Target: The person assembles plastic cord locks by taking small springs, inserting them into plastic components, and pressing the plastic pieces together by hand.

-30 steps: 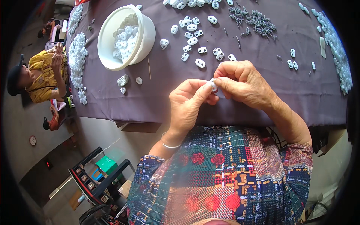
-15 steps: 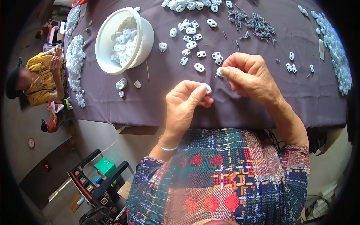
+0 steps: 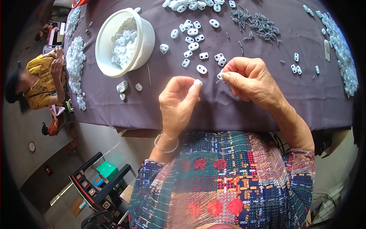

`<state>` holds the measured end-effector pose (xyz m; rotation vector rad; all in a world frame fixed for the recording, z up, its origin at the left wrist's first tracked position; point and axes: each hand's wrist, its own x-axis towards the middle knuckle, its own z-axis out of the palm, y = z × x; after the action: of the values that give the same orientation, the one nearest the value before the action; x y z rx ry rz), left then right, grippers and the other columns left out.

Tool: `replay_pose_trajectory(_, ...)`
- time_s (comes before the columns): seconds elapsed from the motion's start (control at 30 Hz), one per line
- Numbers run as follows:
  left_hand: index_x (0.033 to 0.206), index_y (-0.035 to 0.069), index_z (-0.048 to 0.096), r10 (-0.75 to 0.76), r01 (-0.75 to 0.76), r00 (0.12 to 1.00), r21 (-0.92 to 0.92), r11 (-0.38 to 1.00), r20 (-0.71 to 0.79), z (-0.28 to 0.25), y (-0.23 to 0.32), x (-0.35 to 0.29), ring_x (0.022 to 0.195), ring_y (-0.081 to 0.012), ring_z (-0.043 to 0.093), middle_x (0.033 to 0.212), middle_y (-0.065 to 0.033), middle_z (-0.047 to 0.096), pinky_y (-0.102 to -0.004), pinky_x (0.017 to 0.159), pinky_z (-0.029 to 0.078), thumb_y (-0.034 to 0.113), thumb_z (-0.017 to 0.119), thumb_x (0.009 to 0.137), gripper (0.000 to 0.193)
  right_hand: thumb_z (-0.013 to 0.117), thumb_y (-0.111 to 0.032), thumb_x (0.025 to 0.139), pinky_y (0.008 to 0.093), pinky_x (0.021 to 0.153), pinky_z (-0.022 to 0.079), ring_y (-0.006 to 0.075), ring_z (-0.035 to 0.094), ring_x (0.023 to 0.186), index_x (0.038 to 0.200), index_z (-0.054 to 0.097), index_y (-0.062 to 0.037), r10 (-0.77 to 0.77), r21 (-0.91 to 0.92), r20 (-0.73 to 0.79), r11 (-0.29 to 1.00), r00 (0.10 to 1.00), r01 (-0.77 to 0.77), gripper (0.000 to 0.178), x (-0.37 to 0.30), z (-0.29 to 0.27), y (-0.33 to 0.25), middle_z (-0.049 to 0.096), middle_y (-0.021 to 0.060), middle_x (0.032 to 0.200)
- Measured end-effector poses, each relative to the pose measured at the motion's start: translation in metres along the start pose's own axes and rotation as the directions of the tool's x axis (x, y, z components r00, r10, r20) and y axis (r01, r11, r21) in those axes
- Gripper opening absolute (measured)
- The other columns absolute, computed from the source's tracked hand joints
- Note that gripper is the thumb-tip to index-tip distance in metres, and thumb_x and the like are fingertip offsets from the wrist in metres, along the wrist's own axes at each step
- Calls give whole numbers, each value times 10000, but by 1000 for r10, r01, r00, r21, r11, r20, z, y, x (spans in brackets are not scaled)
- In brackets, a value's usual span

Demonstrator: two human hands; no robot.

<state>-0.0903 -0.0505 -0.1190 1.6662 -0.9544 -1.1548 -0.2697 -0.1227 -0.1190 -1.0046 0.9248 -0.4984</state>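
My left hand (image 3: pixel 176 102) pinches a white oval cord-lock piece (image 3: pixel 197 82) between thumb and forefinger, most of it covered by the fingertips. My right hand (image 3: pixel 253 79) is closed on a small white cord-lock part (image 3: pixel 220 75), from which a thin metal spring (image 3: pixel 218 81) appears to stick out. The two hands are apart, just above the dark tablecloth (image 3: pixel 145 110). Beyond them lie several two-holed white cord locks (image 3: pixel 201 69), one group close to my right fingertips. Farther back is a heap of small metal springs (image 3: pixel 263 27).
A white tub (image 3: pixel 146 44) of white plastic pieces stands at the left. More white pieces are heaped along the left edge (image 3: pixel 75 57), right edge (image 3: pixel 339 49) and far side (image 3: pixel 190 4). A thin stick (image 3: pixel 149 74) lies by the tub. A person in yellow (image 3: pixel 42 82) sits at far left.
My left hand has moved left and slightly away from me with its white piece, widening the gap between the hands. My right hand has shifted slightly and turned its piece.
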Motion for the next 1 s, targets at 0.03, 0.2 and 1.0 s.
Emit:
replay_pose_trajectory(0.03, 879, 12, 599, 47, -45, 998, 68, 997, -30, 1, -2, 2, 583, -53, 553, 772, -24, 617, -175, 536, 451, 26, 646, 818, 78, 615, -190, 863, 180, 365, 282, 21, 402, 418, 827, 588, -22, 0, 1, -2, 1000, 1000, 0, 174, 0, 0, 2, 505, -17, 543)
replay_pose_trajectory(0.2, 897, -17, 611, 412, -392, 911, 315, 864, 2, -6, -9, 7, 711, -40, 543, 860, -20, 571, -164, 600, 445, -23, 665, 785, 124, 600, -186, 874, 179, 369, 288, 22, 406, 426, 838, 582, -19, -8, 43, 1, 999, 1000, 7, 172, -1, 2, 0, 507, -15, 552)
replay_pose_trajectory(1.0, 837, 18, 634, 617, -584, 787, 308, 751, -12, 20, -4, 9, 657, -78, 498, 829, -36, 593, -206, 538, 398, 23, 753, 691, 188, 582, -141, 881, 177, 399, 288, 25, 416, 468, 873, 567, -23, -104, 137, -44, 985, 994, 109, 120, -4, 10, 9, 509, -24, 597)
